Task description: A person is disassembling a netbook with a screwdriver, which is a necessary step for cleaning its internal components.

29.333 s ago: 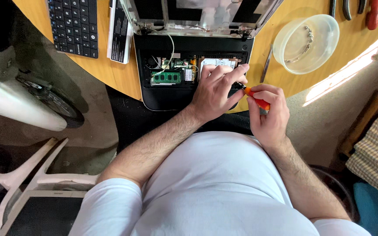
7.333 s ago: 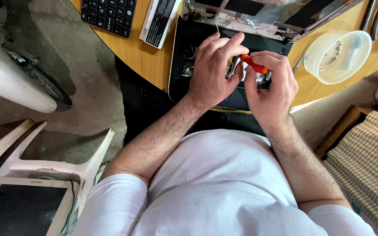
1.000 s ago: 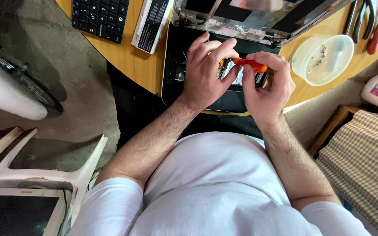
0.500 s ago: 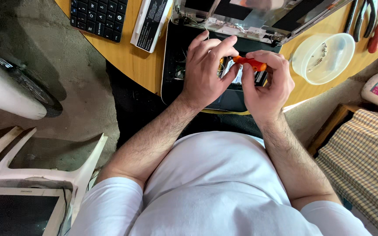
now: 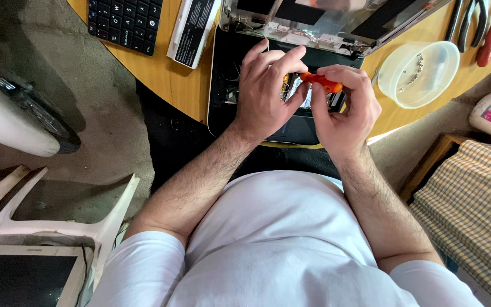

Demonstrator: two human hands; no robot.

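Nearest the camera, over the opened laptop base (image 5: 223, 85) at the counter (image 5: 166, 79) edge, both hands meet on one tool. Right hand (image 5: 345, 111) pinches the orange screwdriver (image 5: 320, 82) handle between thumb and fingertips, shaft pointing left into the chassis. Left hand (image 5: 265, 91) rests spread over the base, fingers curled toward the tip, which it hides. Compared with a second ago almost nothing has shifted: same grip, same spot, so I judge the work is still on one screw there. Beyond the hands lies the lifted lid (image 5: 325, 20). Right of it sits a clear bowl (image 5: 419, 74) holding screws, with pliers (image 5: 473, 25) further back. Left along the counter lie a battery pack (image 5: 191, 28) and a loose keyboard (image 5: 126, 23)
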